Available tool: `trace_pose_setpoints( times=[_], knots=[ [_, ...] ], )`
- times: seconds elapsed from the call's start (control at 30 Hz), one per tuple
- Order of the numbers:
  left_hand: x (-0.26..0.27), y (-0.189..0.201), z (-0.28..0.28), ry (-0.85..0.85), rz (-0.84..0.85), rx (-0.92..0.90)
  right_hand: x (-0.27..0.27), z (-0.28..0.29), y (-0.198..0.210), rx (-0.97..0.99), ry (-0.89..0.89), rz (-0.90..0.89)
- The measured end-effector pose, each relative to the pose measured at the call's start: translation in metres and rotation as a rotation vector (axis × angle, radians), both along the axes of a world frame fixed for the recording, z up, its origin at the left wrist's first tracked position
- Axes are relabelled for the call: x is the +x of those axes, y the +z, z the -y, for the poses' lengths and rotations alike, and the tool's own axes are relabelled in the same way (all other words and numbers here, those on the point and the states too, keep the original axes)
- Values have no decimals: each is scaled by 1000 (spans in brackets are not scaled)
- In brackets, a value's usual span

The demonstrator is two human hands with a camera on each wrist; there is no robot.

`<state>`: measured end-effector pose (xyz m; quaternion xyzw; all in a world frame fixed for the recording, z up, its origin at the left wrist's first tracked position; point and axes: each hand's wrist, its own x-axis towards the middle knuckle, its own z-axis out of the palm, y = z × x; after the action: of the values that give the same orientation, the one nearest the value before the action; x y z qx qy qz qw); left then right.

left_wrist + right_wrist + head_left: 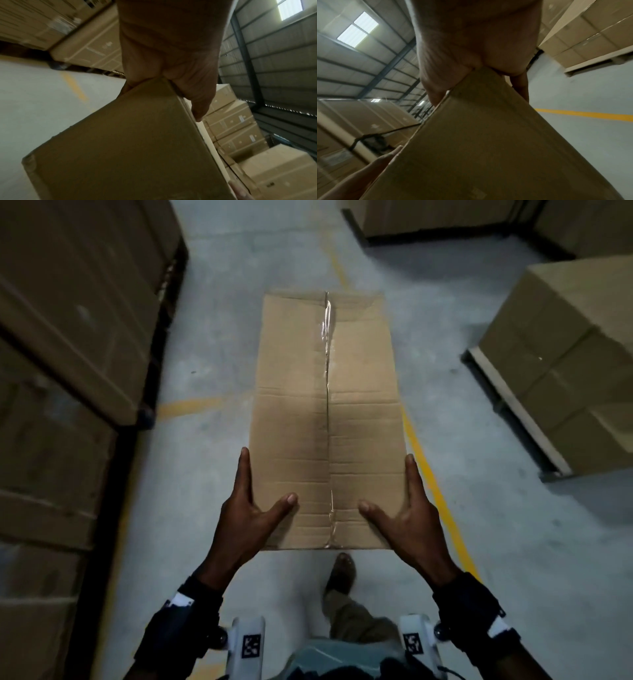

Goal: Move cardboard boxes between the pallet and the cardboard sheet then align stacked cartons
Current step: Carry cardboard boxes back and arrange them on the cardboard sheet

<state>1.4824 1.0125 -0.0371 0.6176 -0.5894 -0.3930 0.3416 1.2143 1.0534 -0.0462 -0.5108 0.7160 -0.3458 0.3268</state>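
A long cardboard box (325,422) with a taped middle seam hangs level above the grey floor, held out in front of me. My left hand (253,518) presses straight fingers along its left side, thumb flat on top near the close end. My right hand (404,515) mirrors this on the right side. In the left wrist view the box (128,148) has its edge wedged between the thumb and fingers of the left hand (171,54). The right wrist view shows the same hold by the right hand (471,47) on the box (488,148). Fingers below the box are hidden.
Tall stacked cartons (68,337) on a dark pallet line the left. Another carton stack on a pallet (565,354) stands at the right, and more cartons (445,217) at the back. A yellow floor line (435,484) runs under the box. My foot (339,573) steps forward.
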Motion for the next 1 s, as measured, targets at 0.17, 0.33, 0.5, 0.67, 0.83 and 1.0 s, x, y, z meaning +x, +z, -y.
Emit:
trace_pose_setpoints(
  times=[0.17,0.33,0.5,0.67,0.83,1.0],
  knots=[
    [-63,9,103,-157,7,13,-53,63,-2,0,-159,26],
    [-134,17,188,-343,14,39,-110,111,9,28,-318,39],
    [-202,14,270,-515,11,76,-157,152,14,33,-484,53],
    [-276,5,355,-684,13,61,-203,200,8,30,-647,57],
    [-350,6,439,-835,31,48,-243,260,6,17,-817,93],
    [-430,14,510,-961,54,76,-285,309,11,4,-983,128]
  ],
)
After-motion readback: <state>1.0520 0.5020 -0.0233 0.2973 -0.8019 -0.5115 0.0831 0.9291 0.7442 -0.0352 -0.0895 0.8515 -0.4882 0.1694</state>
